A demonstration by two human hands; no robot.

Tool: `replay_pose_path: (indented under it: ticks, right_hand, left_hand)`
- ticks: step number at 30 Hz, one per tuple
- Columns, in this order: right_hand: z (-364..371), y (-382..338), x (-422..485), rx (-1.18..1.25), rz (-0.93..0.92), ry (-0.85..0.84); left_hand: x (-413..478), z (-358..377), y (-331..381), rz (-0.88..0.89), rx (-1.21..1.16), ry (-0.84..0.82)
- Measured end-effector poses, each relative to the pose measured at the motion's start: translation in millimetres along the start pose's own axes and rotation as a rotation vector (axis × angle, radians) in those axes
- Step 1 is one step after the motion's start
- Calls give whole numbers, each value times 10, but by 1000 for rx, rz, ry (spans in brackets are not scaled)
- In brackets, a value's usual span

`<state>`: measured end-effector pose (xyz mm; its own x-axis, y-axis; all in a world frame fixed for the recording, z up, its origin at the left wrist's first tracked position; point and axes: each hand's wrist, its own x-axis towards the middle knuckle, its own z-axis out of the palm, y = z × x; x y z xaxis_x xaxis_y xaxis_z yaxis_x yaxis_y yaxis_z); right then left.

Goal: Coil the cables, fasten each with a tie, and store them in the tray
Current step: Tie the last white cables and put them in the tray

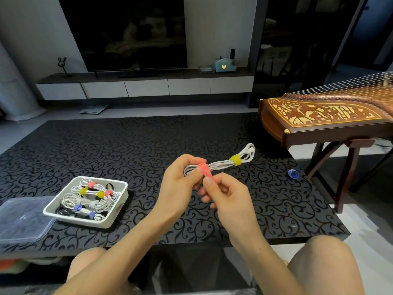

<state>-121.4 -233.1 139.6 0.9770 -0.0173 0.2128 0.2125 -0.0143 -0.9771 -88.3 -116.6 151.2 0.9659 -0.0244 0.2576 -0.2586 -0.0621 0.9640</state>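
So the long coiled white cable (pixel 221 165) is held over the middle of the glossy black scroll-patterned table (pixel 106 150), well apart from the tray. Its far loops might be resting on the tabletop, can't tell. The left hand (pixel 180 184) has thumb and fingers curled round the near end of the bundle, pinching right where the pink fabric tie (pixel 204 169) goes round — my guess is that stops the loops springing apart while the strap gets cinched. The right hand (pixel 225 194) pinches the loose tail of that pink tie between thumb and forefinger, other fingers curled loosely under, so I'd say it's pulling it snug before pressing it down on itself. A yellow fabric tie (pixel 235 160) is already wrapped near the far end, so this one gets two ties, probably because it's long. The shallow white rectangular tray (pixel 119 207) sits to the left within easy reach and it's pretty full: several coiled white cables (pixel 89 199) bound with pink, yellow and bluish-purple ties, plus something black I can't make out. Its clear plastic lid (pixel 23 220) lies off on the tray's left, corner touching or tucked under — can't tell which. A rolled-up blue tie (pixel 294 174) lies on the table at the right, a spare I'd guess.
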Motion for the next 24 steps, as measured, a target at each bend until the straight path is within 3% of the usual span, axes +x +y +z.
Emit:
replay_pose_path:
  ticks: [3, 9, 15, 18, 21, 24]
  right_hand:
    - [-23, 40, -16, 76, 51, -81]
    - [-95, 207, 18, -64, 53, -64]
    - [-226, 248, 117, 171, 154, -153]
    - [-373, 178, 255, 254, 178, -298]
    - [-463, 84, 394, 353, 320, -503]
    - [-504, -7, 496, 398, 423, -682]
  left_hand:
    - [21, -4, -2, -95, -65, -22]
    - [40, -62, -56, -245, -251, -108]
    - [9, -95, -60, -263, -387, -283]
    - [49, -171, 37, -321, -466, -490]
    - [99, -245, 128, -388, -334, -646]
    - [122, -301, 198, -450, -202, -689]
